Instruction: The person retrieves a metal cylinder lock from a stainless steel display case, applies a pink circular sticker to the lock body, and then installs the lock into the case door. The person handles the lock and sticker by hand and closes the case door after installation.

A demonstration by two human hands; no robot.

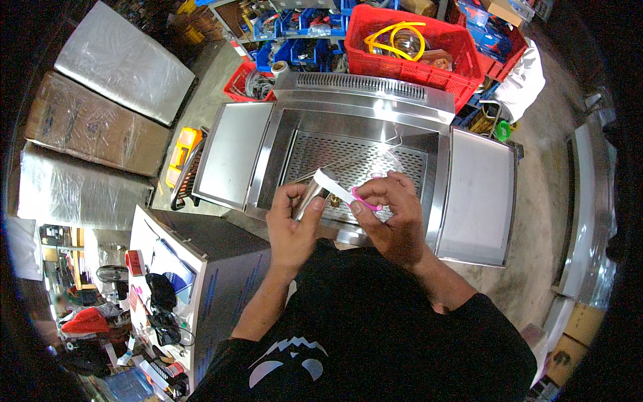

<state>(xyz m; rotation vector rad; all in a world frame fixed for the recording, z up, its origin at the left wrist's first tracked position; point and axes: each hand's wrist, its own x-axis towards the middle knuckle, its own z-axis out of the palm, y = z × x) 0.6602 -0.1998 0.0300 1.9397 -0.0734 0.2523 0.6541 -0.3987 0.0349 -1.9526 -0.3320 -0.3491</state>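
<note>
- We hold both hands above the near part of the steel unit [266, 157], our landmark, with its perforated plate [311, 144] below them.
- Our left hand [291, 224] pinches a shiny metal tube [310, 197] between thumb and curled fingers; the tube stands tilted, its upper end poking out past the fingertips.
- White tape [338, 187] lies over that upper end, clear of our left fingers, and stretches across to our right thumb.
- Our right hand [398, 218] has thumb and forefinger closed on the tape and a pink ring [370, 202]; the ring shows around the forefinger, partly hidden by it. We cannot tell how firmly they press.
- A brass-coloured piece [335, 200] shows between our hands, over the unit's plate.
- Beyond the unit's far edge, we see a red crate [465, 74] with a yellow hose [416, 35] on top.
- Flat panels flank the unit: a left panel [231, 151] and a right panel [479, 194].
</note>
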